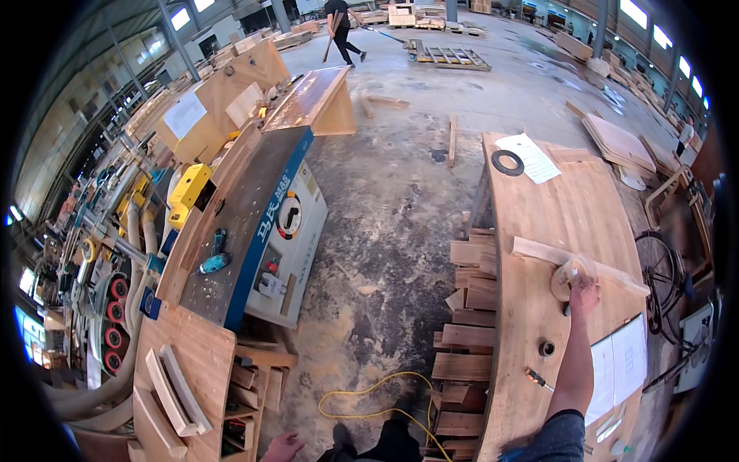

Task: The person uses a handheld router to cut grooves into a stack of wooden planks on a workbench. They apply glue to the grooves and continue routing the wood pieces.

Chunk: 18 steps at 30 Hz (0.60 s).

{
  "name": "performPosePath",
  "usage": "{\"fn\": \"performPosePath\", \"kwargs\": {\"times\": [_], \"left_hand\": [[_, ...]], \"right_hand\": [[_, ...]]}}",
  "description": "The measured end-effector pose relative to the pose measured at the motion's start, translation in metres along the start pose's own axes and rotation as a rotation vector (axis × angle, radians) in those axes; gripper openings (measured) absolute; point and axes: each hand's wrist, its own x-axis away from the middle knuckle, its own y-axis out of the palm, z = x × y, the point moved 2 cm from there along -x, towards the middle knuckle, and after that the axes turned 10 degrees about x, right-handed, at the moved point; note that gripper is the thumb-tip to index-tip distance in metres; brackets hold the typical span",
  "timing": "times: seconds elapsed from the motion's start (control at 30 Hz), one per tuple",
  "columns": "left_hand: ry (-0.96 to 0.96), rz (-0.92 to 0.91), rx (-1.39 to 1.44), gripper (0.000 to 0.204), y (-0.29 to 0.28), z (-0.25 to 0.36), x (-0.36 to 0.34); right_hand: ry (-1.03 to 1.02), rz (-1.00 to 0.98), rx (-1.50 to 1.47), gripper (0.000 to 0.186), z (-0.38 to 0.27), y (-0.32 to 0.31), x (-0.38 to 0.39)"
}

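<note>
My right hand [585, 297] reaches over the wooden bench on the right, its fingers closed at the rim of a round, pale, see-through container [563, 282]. A dark piece juts out below the hand; what it is I cannot make out. Just beyond lies a long light wood strip [577, 263]. Nearer to me on the bench are a small dark ring-shaped roll [546, 349] and a screwdriver [537, 377]. Low down, left of my legs, my left hand [283, 448] hangs with loosely parted fingers and nothing in it.
White paper sheets [618, 369] and a black tape roll [507, 162] lie on the right bench [531, 223]. To the left stands a machine table [258, 185] with a cordless drill [215, 258]. A yellow cord [369, 416] crosses the floor. A person [339, 27] walks far off.
</note>
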Motion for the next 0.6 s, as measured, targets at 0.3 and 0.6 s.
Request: {"fn": "performPosePath", "kwargs": {"times": [0.3, 0.6], "left_hand": [[-0.092, 0.158, -0.112, 0.057, -0.03, -0.044, 0.028], [-0.159, 0.126, -0.023, 0.059, -0.021, -0.029, 0.043]], "right_hand": [[0.045, -0.198, 0.088, 0.052, -0.007, 0.08, -0.034], [-0.027, 0.053, -0.145, 0.059, 0.049, 0.104, -0.097]]}}
